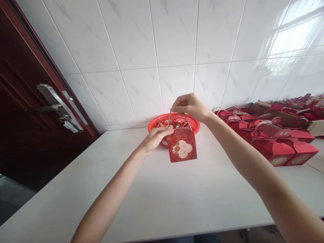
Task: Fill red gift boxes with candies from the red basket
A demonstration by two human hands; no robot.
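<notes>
A flat-looking red gift bag [182,146] with a pale flower-shaped label hangs upright above the white table. My right hand [187,105] pinches its cord handle at the top. At the bag's upper left corner, the fingers of my left hand [155,137] are closed on its edge. Behind the bag, a red plastic basket [152,122] holds several small wrapped candies [179,120]; the bag and my hands cover part of it.
Many red gift boxes [274,143] stand in rows on the right of the white table [152,202]. A tiled wall [174,40] rises behind. At the left is a dark red door [22,84] with a metal handle [59,106].
</notes>
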